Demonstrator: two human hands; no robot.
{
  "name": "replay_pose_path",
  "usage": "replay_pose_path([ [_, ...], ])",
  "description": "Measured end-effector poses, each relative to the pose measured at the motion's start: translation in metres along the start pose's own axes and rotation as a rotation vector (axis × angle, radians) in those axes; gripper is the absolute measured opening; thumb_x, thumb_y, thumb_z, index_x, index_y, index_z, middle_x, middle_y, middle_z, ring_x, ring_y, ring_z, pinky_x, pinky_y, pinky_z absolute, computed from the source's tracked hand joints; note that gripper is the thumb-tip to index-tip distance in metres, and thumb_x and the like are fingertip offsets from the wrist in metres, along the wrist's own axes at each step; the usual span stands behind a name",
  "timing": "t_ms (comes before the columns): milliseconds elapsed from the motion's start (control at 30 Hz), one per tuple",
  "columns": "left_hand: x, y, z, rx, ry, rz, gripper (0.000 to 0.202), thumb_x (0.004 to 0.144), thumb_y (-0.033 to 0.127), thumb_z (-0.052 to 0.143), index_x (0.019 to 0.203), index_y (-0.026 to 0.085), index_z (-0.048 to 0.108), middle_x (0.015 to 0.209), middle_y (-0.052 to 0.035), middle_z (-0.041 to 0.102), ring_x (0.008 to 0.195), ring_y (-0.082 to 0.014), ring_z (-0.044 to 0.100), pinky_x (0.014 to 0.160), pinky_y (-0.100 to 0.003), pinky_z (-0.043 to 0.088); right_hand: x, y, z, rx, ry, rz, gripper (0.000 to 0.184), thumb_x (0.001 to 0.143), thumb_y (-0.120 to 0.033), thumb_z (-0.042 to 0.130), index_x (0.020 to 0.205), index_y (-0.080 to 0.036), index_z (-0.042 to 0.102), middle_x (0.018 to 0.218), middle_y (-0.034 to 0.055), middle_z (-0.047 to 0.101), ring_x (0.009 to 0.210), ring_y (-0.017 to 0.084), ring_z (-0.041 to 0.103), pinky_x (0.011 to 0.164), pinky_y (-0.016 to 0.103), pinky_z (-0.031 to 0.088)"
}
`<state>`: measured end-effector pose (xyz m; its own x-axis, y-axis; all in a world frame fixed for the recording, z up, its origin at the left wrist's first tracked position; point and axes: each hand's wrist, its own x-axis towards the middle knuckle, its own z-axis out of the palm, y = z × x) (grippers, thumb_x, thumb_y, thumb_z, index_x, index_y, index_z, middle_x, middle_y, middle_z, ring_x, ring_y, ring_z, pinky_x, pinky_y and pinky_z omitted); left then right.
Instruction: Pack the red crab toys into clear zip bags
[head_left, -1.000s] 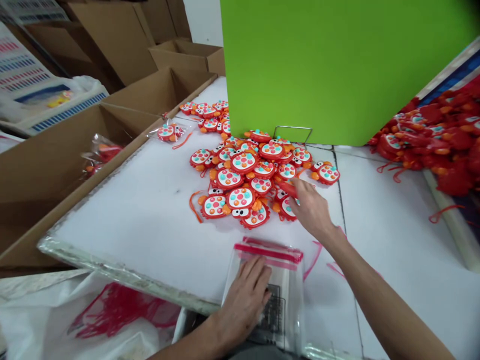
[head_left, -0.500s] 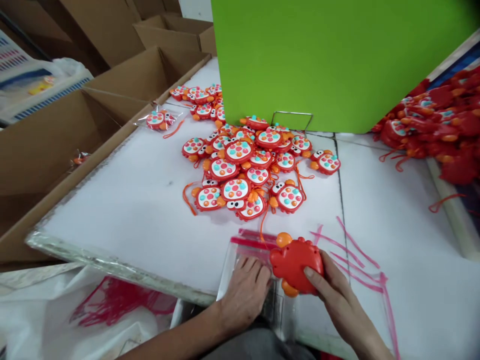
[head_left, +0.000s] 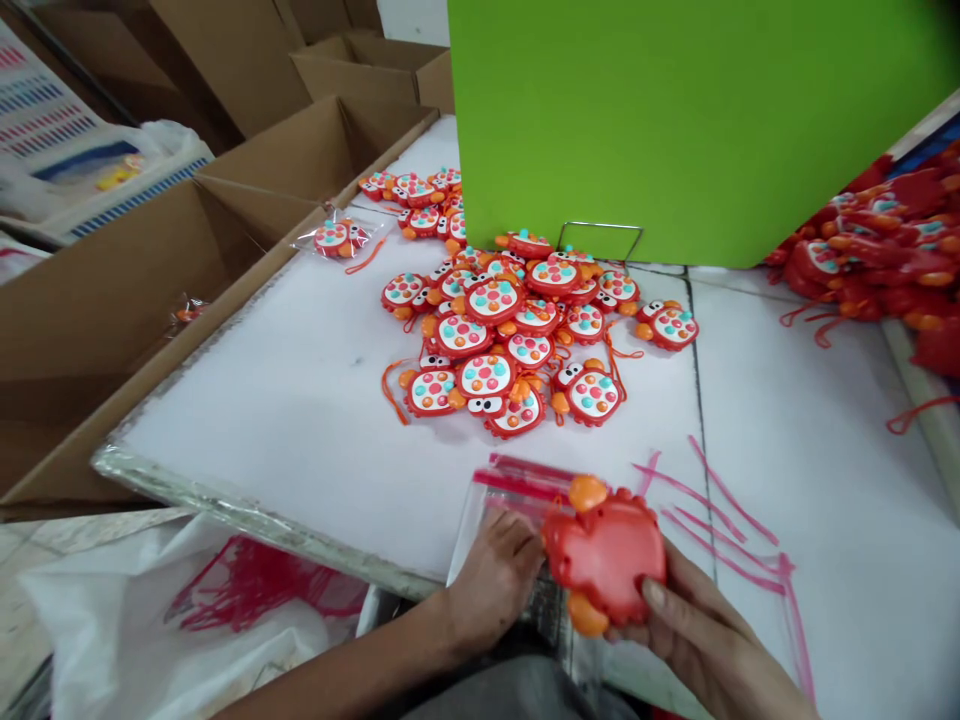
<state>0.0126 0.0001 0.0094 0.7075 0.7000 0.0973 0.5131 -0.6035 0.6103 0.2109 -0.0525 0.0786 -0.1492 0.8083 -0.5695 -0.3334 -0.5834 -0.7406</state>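
Note:
My right hand (head_left: 697,610) grips a red crab-shaped toy (head_left: 611,555) with orange claws, its plain back turned up and the thumb lying on it. Just left of the toy, my left hand (head_left: 499,575) is closed over a clear plastic zip bag (head_left: 469,545) with a pink strip along its top; the toy partly hides the fingertips. The bag lies at the table's near edge. Beyond both hands is a pile of similar crab toys (head_left: 491,300), mostly with white faces and coloured dots up, some with orange cord loops.
A green panel (head_left: 637,120) stands behind the pile. At left is an open cardboard box (head_left: 90,350), with a bagged crab toy (head_left: 337,238) near its edge. Pink strips (head_left: 727,520) lie on the table (head_left: 300,430). More red toys (head_left: 885,240) are heaped at right.
My right hand has brought the crab toy slightly lower and closer to me, tilting its back. My left fingers have curled in more beside it. The whole view has shifted a little.

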Motion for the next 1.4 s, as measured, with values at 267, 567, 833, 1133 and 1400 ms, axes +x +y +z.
replay_pose_path([
  [267,-0.002,0.014,-0.018,0.114,0.157,0.134,0.014,0.085,0.017,0.047,0.077,0.014,0.058,0.078,-0.0063,0.063,0.081,-0.0189,0.055,0.084,-0.037,0.041,0.023,0.016,0.025,-0.899,0.147,-0.286,0.048,0.089,-0.036,0.036,0.134,-0.025,0.025,0.072,0.0024,0.060,0.060,0.019,0.059,0.067,0.032,0.050],
  [567,0.002,0.002,-0.069,-0.561,0.171,-0.550,0.021,0.085,0.031,0.047,0.097,0.018,0.058,0.089,-0.0056,0.064,0.078,-0.0173,0.058,0.065,-0.026,0.046,0.015,0.025,0.015,-1.033,0.276,-0.399,0.052,0.091,-0.037,0.030,0.139,-0.019,0.020,0.072,0.0039,0.065,0.061,0.017,0.061,0.060,0.027,0.050],
  [833,0.005,0.000,-0.043,-0.768,0.130,-0.589,0.022,0.085,0.031,0.044,0.074,0.015,0.055,0.067,-0.0011,0.057,0.065,-0.0140,0.053,0.061,-0.023,0.042,0.012,0.004,0.005,-1.155,0.177,-0.334,0.044,0.092,-0.035,0.028,0.135,-0.025,0.035,0.095,0.0073,0.068,0.074,0.019,0.066,0.064,0.028,0.051],
  [1133,0.005,0.012,-0.047,-1.051,0.115,-0.639,0.019,0.086,0.034,0.044,0.079,0.017,0.049,0.083,-0.0046,0.061,0.073,-0.0159,0.060,0.063,-0.026,0.048,0.023,-0.010,0.019,-1.334,-0.183,-0.417,0.029,0.092,-0.024,0.033,0.102,-0.027,0.060,0.098,0.0043,0.059,0.070,0.014,0.062,0.063,0.026,0.048],
  [1400,0.009,0.006,-0.048,-0.986,-0.046,-0.587,0.022,0.084,0.028,0.046,0.100,0.015,0.054,0.081,-0.0053,0.065,0.071,-0.0163,0.060,0.058,-0.023,0.045,0.033,-0.002,0.032,-1.449,0.166,-0.596,0.016,0.087,-0.024,0.046,0.091,-0.023,0.062,0.088,0.0045,0.064,0.080,0.018,0.060,0.066,0.027,0.045],
])
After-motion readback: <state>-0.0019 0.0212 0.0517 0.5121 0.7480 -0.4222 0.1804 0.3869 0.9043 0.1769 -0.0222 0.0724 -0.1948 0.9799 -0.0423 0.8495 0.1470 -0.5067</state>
